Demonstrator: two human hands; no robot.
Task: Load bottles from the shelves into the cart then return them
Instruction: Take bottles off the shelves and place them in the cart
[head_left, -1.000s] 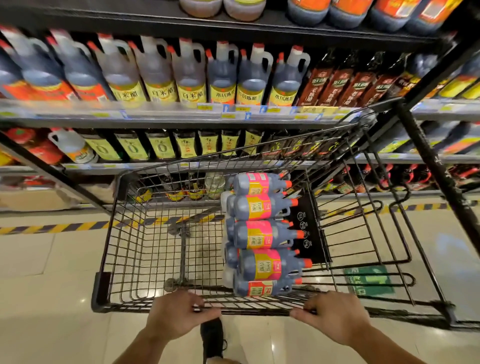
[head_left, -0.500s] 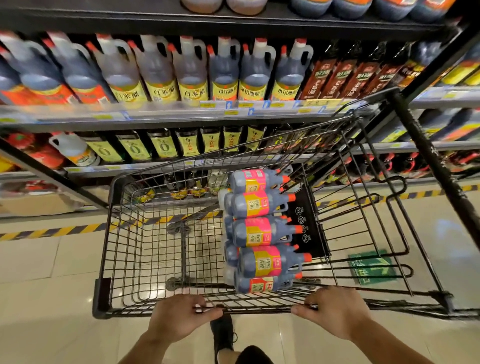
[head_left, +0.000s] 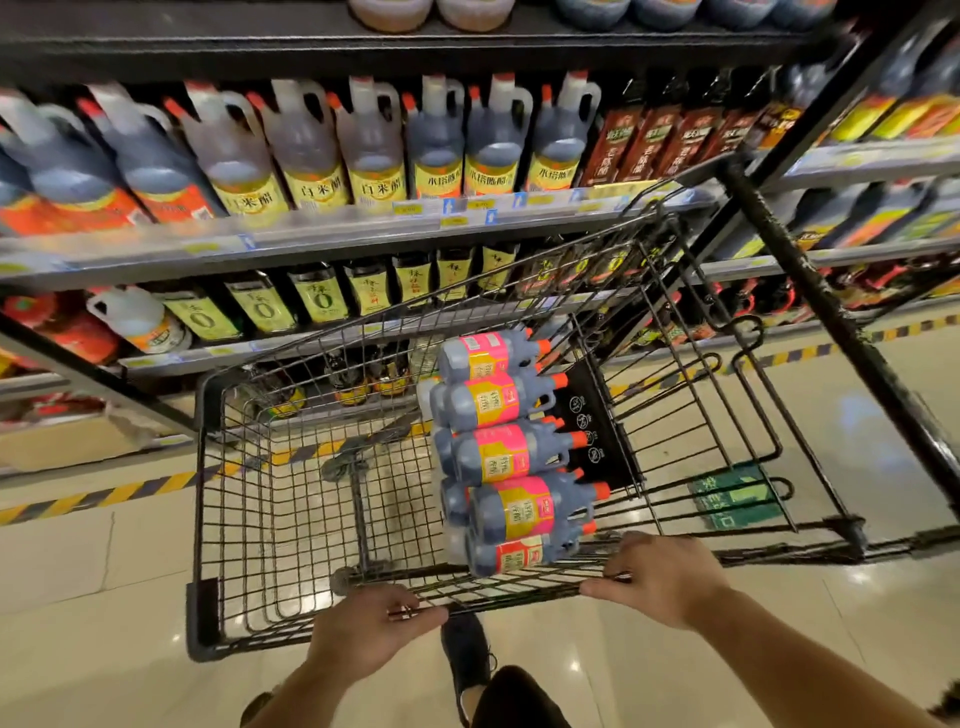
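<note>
A black wire shopping cart (head_left: 270, 499) stands in front of me, facing the shelves. Several dark bottles with pink and yellow labels and orange caps (head_left: 498, 452) lie on their sides in a stack along the right side of the basket. My left hand (head_left: 371, 629) grips the near rim of the cart at the middle. My right hand (head_left: 660, 579) grips the same rim further right, just below the nearest bottle. Rows of handled vinegar jugs (head_left: 374, 145) with yellow labels fill the shelf above the cart.
A lower shelf (head_left: 322, 296) holds dark bottles with green-yellow labels. A second cart's black frame (head_left: 810, 291) slants down the right side. Yellow and black hazard tape (head_left: 104, 493) runs along the shelf base on the glossy tile floor. My dark shoe (head_left: 467, 654) shows below the cart.
The cart and both hands have shifted slightly closer to the shelves and to the right in view; the bottles lie as before and both hands keep their grip on the rim.
</note>
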